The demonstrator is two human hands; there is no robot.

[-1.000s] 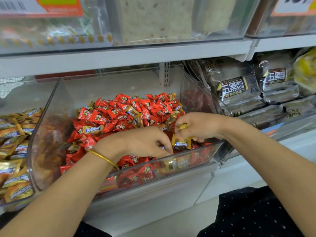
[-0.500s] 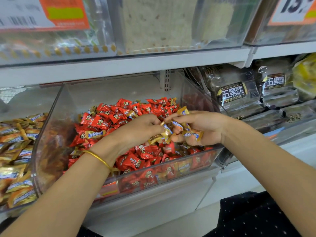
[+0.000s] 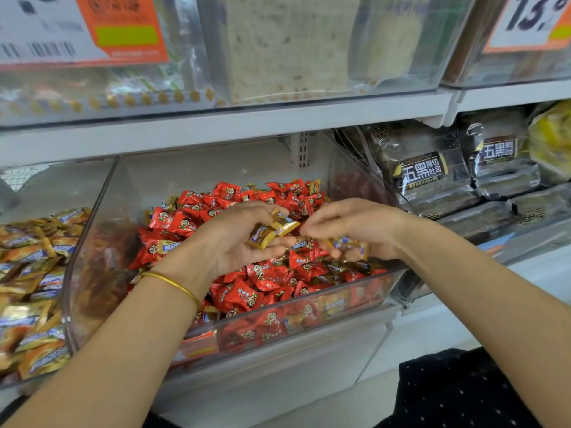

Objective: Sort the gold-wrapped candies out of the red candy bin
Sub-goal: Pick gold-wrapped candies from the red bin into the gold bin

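Shelf: the white board [image 3: 216, 131] runs above both hands and carries clear boxes and an orange price tag [image 3: 120, 29].
Red candy bin: a clear tub [image 3: 92, 242] under both hands, its front wall just below the wrists.
Neighbouring bin: left of the left hand, beyond the tub's side wall, heaped with gold sweets [image 3: 34, 273].
Bread packs: dark wrapped loaves [image 3: 423, 174] lie to the right of the right hand, behind it.
Red candies: a heap [image 3: 247, 295] lies beneath and behind both hands and fills the tub's floor.
Left hand: the left hand [image 3: 238, 239] is raised over the heap, palm turned inward, thumb and fingers closed around gold-wrapped candies [image 3: 272, 231].
Right hand: the right hand [image 3: 355, 223] is close beside the left, fingertips nearly meeting it, fingers curled down over a gold cluster [image 3: 349, 245] clutched under the palm.
Stray gold piece: one [image 3: 168, 247] lies among the red, just left of the left wrist.
Bangle: a thin gold band [image 3: 173, 282] circles the left wrist.
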